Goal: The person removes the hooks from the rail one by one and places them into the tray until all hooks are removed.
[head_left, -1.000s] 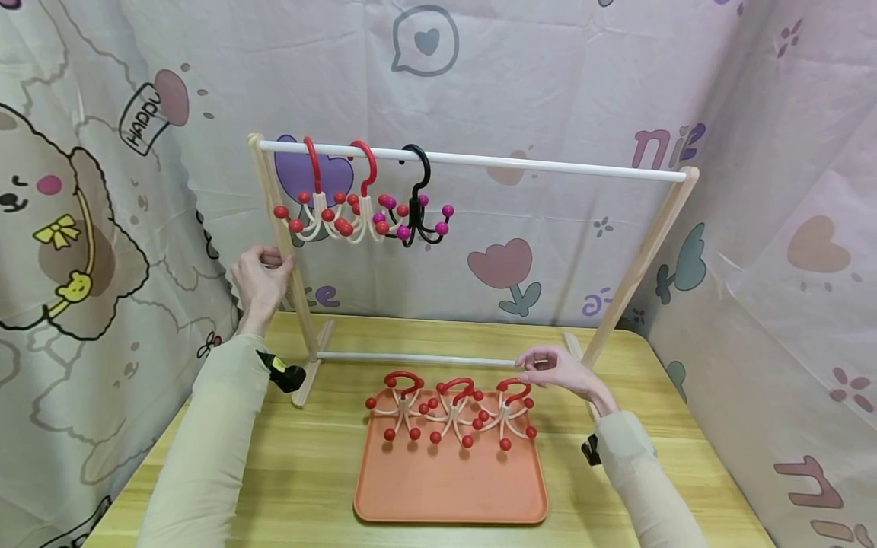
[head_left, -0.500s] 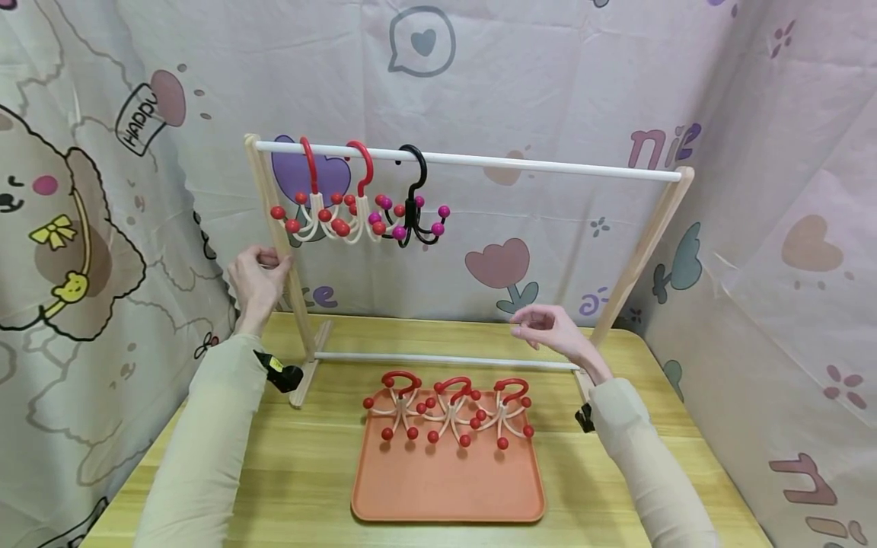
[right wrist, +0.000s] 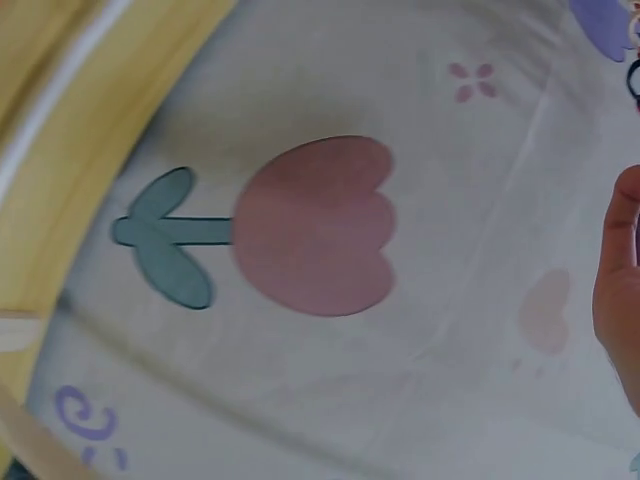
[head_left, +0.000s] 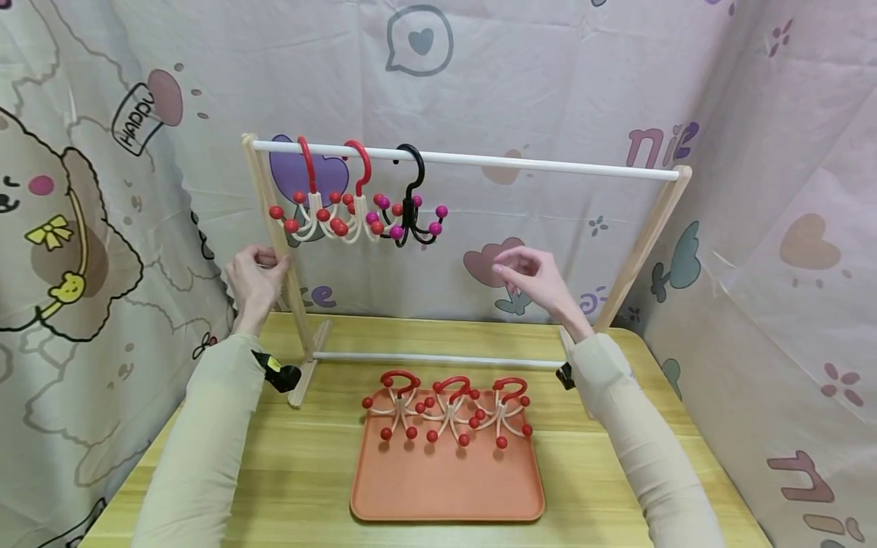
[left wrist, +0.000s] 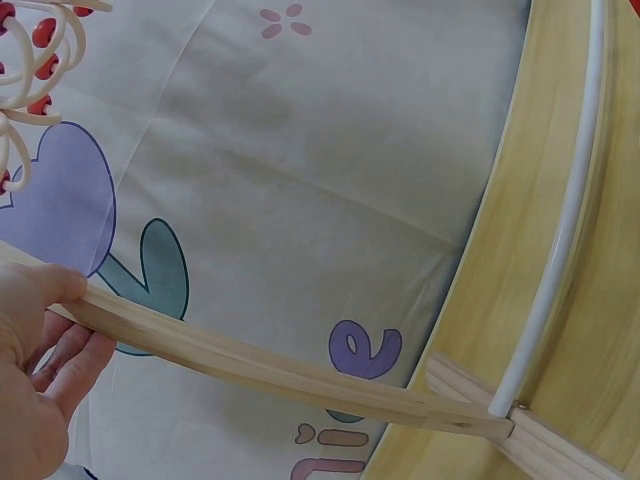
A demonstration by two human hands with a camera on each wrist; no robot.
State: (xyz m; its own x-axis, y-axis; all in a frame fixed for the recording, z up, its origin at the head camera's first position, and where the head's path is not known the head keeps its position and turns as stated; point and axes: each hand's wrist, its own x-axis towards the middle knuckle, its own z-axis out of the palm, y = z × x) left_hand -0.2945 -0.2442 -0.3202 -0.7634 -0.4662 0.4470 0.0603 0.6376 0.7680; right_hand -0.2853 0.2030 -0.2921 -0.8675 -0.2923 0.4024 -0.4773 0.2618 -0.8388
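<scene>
My left hand [head_left: 256, 281] holds the left wooden post [left wrist: 250, 365] of a clothes rack, thumb and fingers on either side of it in the left wrist view. My right hand [head_left: 537, 280] is raised in the air before the rack, its fingers loosely bent and holding nothing; only part of it shows in the right wrist view. From the white top rail [head_left: 521, 161] hang two red-hooked octopus hangers [head_left: 360, 209] and one black octopus hanger [head_left: 409, 217] with magenta balls, all toward the left end.
An orange tray [head_left: 445, 487] lies on the wooden table [head_left: 294, 464], with three red-and-cream octopus hangers [head_left: 450, 411] in a row along its far edge. A white lower bar [head_left: 438, 358] joins the rack's feet. Printed cloth [head_left: 445, 91] hangs behind and at both sides.
My right hand has risen from beside the rightmost hanger on the tray to a height below the top rail, moving slightly left. My left hand stays on the post.
</scene>
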